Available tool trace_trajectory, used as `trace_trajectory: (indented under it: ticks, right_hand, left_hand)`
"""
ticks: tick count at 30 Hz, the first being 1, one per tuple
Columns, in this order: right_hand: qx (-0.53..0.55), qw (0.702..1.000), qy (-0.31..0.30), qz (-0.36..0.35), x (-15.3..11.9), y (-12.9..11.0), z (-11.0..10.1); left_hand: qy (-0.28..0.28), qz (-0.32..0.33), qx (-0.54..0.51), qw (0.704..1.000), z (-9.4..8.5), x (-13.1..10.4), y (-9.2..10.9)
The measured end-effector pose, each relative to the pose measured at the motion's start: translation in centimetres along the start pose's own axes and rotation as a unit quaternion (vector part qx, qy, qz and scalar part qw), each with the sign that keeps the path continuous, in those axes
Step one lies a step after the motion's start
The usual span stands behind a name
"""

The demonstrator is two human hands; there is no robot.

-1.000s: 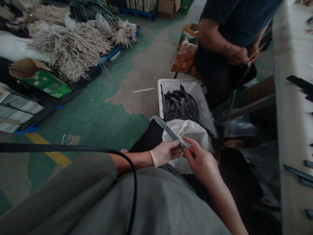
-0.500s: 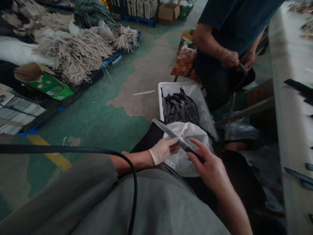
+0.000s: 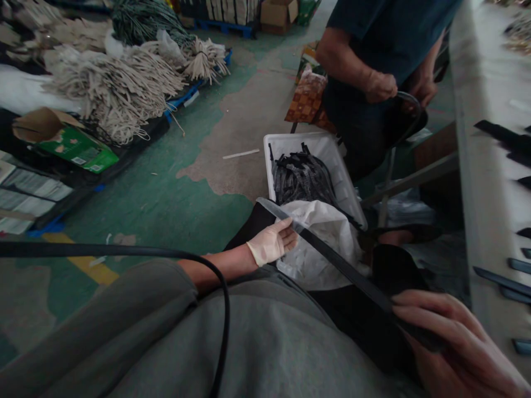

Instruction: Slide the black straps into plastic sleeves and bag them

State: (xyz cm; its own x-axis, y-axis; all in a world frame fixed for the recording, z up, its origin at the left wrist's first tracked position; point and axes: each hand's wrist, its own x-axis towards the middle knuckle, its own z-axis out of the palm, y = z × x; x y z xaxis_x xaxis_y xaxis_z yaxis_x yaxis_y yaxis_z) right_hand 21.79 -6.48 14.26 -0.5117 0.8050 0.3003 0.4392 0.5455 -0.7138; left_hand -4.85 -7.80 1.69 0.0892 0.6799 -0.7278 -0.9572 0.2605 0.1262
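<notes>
A long black strip (image 3: 340, 258) runs slantwise across my lap, and clear plastic film (image 3: 271, 209) covers its far end. My left hand (image 3: 271, 242), in a pale glove, pinches the film near that end. At the lower right my bare right hand (image 3: 452, 331) grips the black strip near its other end. Beneath the strip, a white plastic bag (image 3: 327, 226) rests on my lap. Just beyond it stands a white bin (image 3: 348, 185) holding a heap of dark strips in film (image 3: 305, 177).
A seated person (image 3: 381, 88) at the upper right holds a thin curved strip. Along the right runs a long table (image 3: 477, 166) with dark pieces on it. Pale cord bundles (image 3: 120, 83) and a green box (image 3: 74, 146) lie at the left.
My right hand has moved down and to the right along the strip, and more black length shows between my hands. The person's hands have moved apart on the curved strip.
</notes>
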Motion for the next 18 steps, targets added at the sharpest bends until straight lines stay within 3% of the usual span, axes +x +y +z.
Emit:
trace_trajectory:
  ticks: [3, 7, 10, 12, 14, 18]
  right_hand:
    - [-0.026, 0.999, 0.014, -0.034, 1.5, 0.4, 2.8]
    - [0.000, 0.996, -0.063, -0.065, 3.7, 2.1, 7.6]
    - [0.039, 0.992, -0.108, -0.051, 4.5, 2.8, 9.7]
    - [0.068, 0.993, -0.093, -0.008, 4.5, 2.9, 9.6]
    - [0.111, 0.991, -0.061, 0.039, 3.9, 2.7, 8.0]
    - [0.180, 0.981, -0.028, 0.061, 0.9, 1.8, 2.6]
  left_hand:
    - [-0.018, -0.028, 0.023, 0.999, 0.4, -0.7, -0.4]
    - [-0.056, -0.054, 0.076, 0.994, 0.9, -1.8, -1.9]
    - [-0.099, -0.093, 0.133, 0.982, 0.5, -2.0, -2.7]
    - [-0.117, -0.124, 0.146, 0.974, -0.2, -1.5, -2.6]
    - [-0.117, -0.130, 0.124, 0.977, -0.8, -0.4, -1.6]
    - [-0.048, -0.021, 0.035, 0.998, -0.7, 2.9, 2.6]
